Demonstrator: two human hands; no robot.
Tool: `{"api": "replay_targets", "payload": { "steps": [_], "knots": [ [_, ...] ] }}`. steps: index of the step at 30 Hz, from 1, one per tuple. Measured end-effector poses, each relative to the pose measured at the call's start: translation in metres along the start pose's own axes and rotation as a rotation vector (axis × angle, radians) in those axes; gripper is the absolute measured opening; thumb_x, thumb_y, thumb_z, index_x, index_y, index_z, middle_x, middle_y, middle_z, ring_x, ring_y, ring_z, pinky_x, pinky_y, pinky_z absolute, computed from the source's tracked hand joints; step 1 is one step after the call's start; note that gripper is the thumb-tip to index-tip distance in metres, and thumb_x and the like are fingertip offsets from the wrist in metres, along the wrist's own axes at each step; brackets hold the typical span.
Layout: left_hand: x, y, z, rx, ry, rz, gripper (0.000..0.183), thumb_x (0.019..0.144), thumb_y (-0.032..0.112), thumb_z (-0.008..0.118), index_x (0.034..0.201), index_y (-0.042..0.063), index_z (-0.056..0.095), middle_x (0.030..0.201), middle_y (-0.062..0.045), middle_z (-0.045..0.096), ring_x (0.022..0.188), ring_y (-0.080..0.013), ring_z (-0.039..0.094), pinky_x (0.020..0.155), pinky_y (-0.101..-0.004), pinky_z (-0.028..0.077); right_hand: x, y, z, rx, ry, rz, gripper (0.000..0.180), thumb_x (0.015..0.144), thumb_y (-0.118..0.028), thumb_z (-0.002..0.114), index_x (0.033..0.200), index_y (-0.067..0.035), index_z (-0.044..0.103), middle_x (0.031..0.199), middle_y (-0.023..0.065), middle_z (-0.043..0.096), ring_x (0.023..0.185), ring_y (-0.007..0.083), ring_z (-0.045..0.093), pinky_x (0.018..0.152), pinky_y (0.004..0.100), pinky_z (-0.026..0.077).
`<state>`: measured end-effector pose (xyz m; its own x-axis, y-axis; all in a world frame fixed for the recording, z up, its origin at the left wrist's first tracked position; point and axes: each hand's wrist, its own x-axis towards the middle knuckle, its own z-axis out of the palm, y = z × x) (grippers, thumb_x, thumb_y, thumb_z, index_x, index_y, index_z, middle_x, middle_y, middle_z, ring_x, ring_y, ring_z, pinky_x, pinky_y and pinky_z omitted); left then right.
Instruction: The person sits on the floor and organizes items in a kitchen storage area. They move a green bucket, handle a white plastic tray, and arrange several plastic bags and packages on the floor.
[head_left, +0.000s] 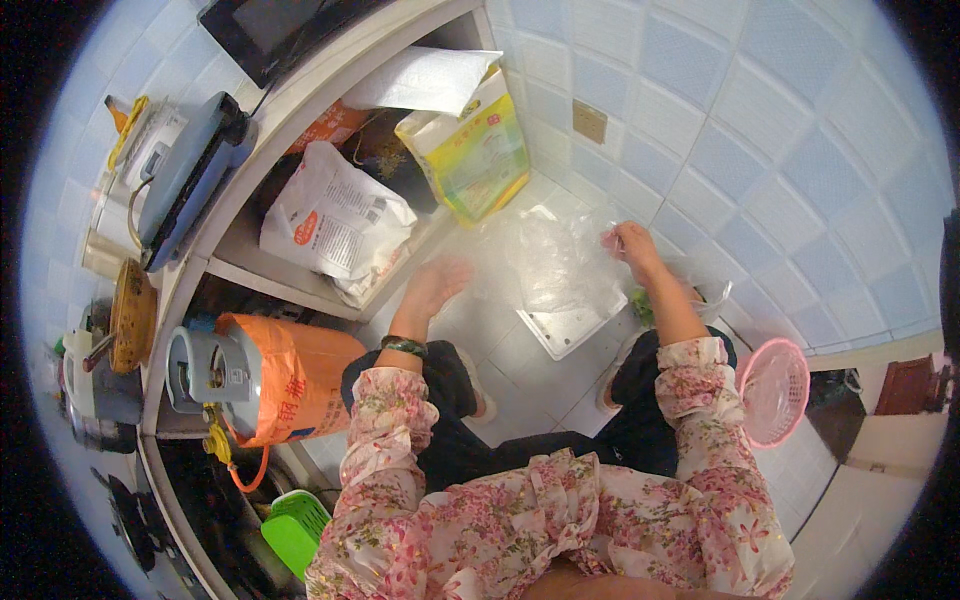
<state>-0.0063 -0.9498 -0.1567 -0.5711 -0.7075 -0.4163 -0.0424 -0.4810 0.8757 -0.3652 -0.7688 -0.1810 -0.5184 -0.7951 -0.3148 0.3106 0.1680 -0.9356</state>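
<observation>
A large clear plastic bag (551, 251) spreads over a white container (559, 334) with small holes along its rim, down on the tiled floor between my feet. My right hand (628, 244) grips the right edge of the bag, its fingers closed on the plastic. To the left of the bag, my left hand (442, 283) is raised and blurred, its fingers apart, with nothing seen in it. Green vegetables (642, 306) in clear plastic lie beside my right forearm, partly hidden by it.
On the left, an open cabinet holds a white printed sack (337, 217) and an orange-wrapped gas cylinder (300, 375). A yellow-green bag (480, 154) stands near the tiled wall. A green plastic basket (296, 529) is at lower left, a pink basket (776, 394) at right.
</observation>
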Motion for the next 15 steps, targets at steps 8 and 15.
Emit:
{"api": "replay_targets", "payload": {
  "steps": [8,15],
  "knots": [
    [-0.009,0.029,-0.019,0.125,0.518,0.031,0.028,0.086,0.014,0.055,0.110,0.000,0.060,0.079,-0.004,0.060,0.066,-0.0106,0.053,0.056,-0.0268,0.043,0.011,-0.021,-0.021,0.395,0.223,-0.090,0.023,0.089,-0.018,0.041,0.089,-0.001,0.056,0.089,0.0140,0.063,0.073,0.0227,0.062,0.066,0.0340,0.050],
    [-0.027,0.051,0.002,0.431,0.390,0.556,0.031,0.088,0.026,0.055,0.099,-0.002,0.063,0.088,-0.004,0.059,0.064,-0.0099,0.049,0.057,-0.0255,0.041,-0.006,-0.039,-0.013,0.400,-0.036,-0.081,0.026,0.090,-0.022,0.050,0.106,0.000,0.053,0.097,0.0166,0.064,0.073,0.0233,0.063,0.072,0.0339,0.052]
  ]
}}
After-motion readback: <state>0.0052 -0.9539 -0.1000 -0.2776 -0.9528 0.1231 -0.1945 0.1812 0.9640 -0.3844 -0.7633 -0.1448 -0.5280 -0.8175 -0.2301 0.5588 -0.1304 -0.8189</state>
